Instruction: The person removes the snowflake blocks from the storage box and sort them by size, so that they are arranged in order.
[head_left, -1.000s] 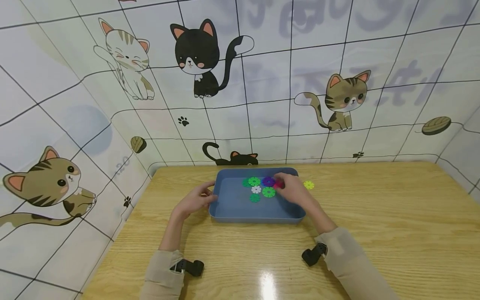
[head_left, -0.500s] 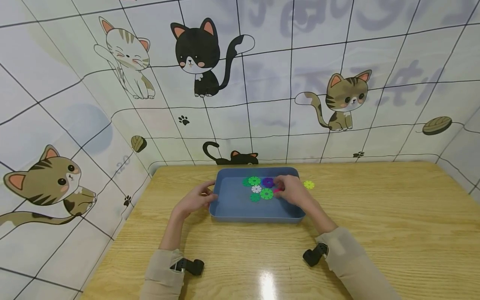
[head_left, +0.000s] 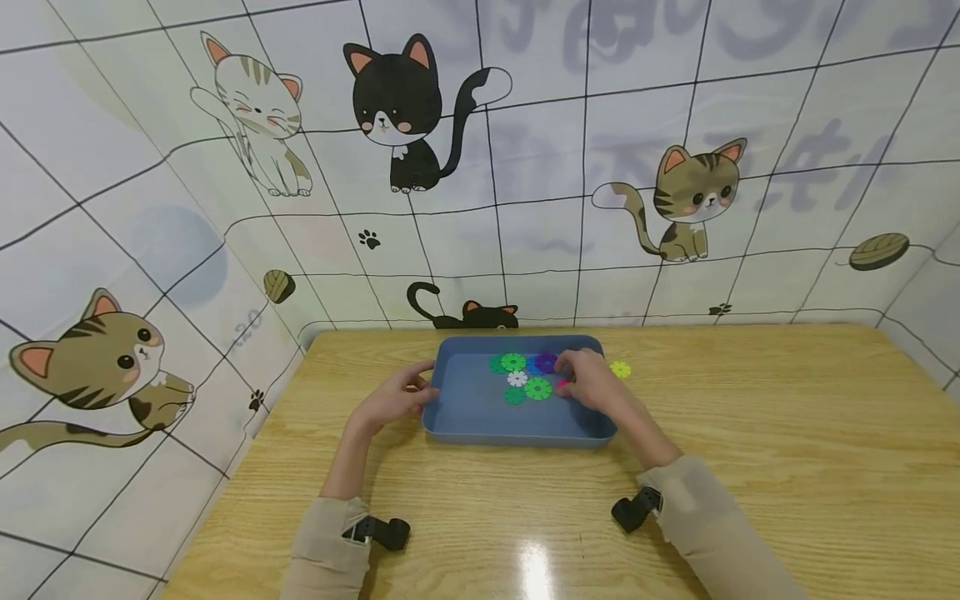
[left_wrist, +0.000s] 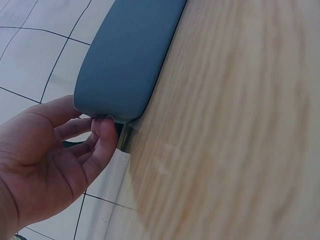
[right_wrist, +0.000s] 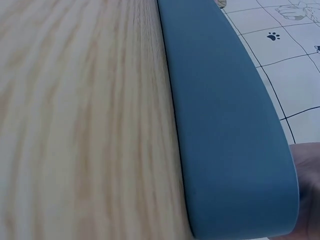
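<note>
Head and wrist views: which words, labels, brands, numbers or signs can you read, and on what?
No text is readable.
Back wall: large, pale marks like lettering, too faint to read.
Left wall: small grey marks, too blurred to read.
Blue tray: no lettering visible.
Notched discs: too small to tell.

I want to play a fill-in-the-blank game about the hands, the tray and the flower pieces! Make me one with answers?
1. The left hand touches the side of a tray coloured ____.
2. The right hand reaches inside the tray, while a loose piece lies outside it, coloured ____.
3. In the head view, the small piece with green pieces around it is ____.
4. The animals drawn on the wall are ____.

Missing words: blue; yellow; white; cats.
</note>
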